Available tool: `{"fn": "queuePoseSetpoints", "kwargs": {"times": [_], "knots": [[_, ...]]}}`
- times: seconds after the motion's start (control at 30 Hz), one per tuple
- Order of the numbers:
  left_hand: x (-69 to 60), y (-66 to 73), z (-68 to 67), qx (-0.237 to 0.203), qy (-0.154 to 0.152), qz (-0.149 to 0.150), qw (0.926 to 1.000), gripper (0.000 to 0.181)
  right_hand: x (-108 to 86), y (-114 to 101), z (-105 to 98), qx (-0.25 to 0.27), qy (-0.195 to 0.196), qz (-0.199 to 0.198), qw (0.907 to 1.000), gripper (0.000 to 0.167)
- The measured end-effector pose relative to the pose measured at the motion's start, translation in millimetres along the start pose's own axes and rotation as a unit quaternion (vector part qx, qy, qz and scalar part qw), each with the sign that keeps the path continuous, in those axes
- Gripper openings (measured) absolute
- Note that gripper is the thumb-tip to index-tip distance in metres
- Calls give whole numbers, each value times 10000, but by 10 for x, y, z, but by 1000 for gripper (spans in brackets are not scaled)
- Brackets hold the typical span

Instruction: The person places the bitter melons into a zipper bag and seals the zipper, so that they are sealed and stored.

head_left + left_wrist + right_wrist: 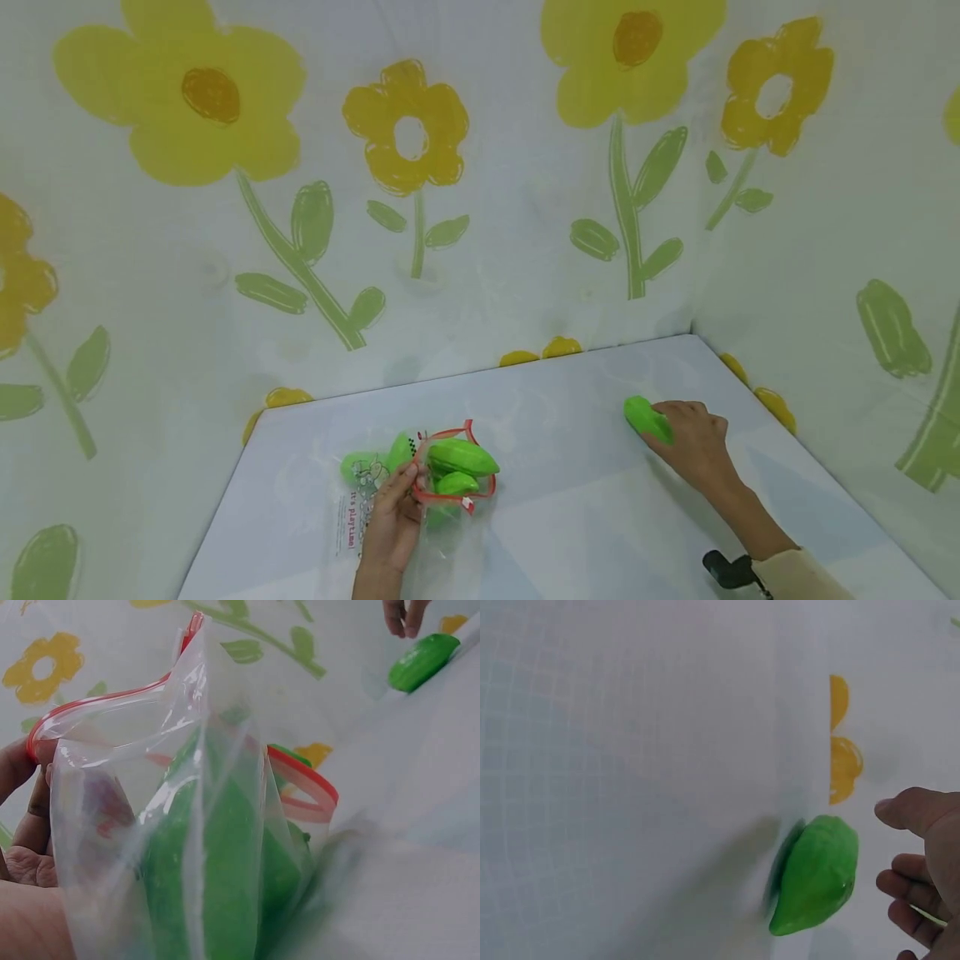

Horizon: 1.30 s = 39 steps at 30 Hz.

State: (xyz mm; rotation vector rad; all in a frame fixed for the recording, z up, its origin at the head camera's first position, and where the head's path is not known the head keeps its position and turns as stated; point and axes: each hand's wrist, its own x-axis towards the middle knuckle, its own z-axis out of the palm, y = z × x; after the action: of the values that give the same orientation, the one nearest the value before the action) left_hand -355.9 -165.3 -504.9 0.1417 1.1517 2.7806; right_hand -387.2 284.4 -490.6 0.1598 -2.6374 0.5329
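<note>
My left hand [393, 518] pinches the rim of a clear zip bag [349, 533] with a red seal. The bag's mouth gapes to the right, and several bright green, ribbed, fruit-like pieces [463, 457] lie in and around it. In the left wrist view, the bag's film [97, 802] partly veils the green shapes. Over at the right, my right hand [696, 446] hovers by a single green fruit-like piece [821, 874] on the table. The right wrist view shows a gap between the spread thumb and fingers and that piece. Its exact kind is unclear.
The pale table [570, 500] meets a cloth wall [517, 217] printed with yellow flowers at the back and right. A black device [727, 571] is at the right wrist, by the cream sleeve [795, 575].
</note>
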Motion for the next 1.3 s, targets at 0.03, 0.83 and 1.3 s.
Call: {"fn": "queuePoseSetpoints", "kwargs": {"times": [0.03,0.83,1.3], "knots": [[0,1,-1,-18,-13,5,10000,22,-5,17,-13,-40,-34,56,10000,48],[42,63,52,378,-53,-162,9991,23,-135,260,77,-148,-347,525,9979,53],[59,110,89,1077,9,-77,9942,20,-74,-283,139,1071,-744,-145,9914,41]]}}
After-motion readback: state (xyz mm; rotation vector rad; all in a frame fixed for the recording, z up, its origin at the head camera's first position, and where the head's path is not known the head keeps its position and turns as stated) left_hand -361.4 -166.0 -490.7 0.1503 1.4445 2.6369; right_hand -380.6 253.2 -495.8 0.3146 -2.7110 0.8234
